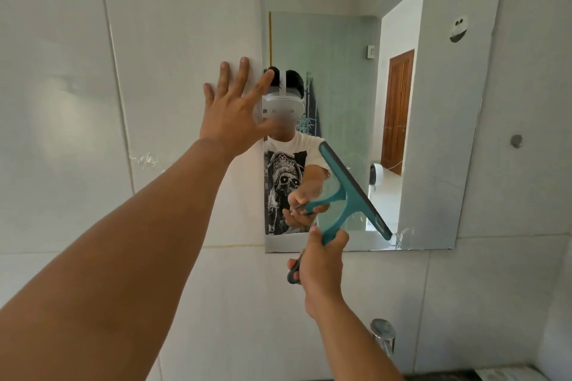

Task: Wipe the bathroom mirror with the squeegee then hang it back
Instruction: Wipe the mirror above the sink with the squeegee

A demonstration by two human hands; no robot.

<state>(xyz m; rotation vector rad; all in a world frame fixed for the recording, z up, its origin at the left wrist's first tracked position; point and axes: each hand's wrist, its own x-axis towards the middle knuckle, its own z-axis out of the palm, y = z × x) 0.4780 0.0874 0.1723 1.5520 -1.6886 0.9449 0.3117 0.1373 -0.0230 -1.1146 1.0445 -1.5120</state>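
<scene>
A frameless mirror (433, 133) is fixed to the white tiled wall. My right hand (322, 260) grips the handle of a teal squeegee (349, 192). Its blade lies tilted against the lower part of the glass, its lower end near the mirror's bottom edge. My left hand (230, 108) is flat on the wall with fingers spread, its fingertips overlapping the mirror's left edge. Water streaks show at the mirror's bottom right. The reflection shows a person in a white printed T-shirt holding the squeegee.
A clear suction hook (148, 161) sticks to the tile left of my left arm. A round wall fitting (458, 29) sits above right of the mirror, and a small grey spot (516, 141) lower. A chrome tap (383, 334) stands below right.
</scene>
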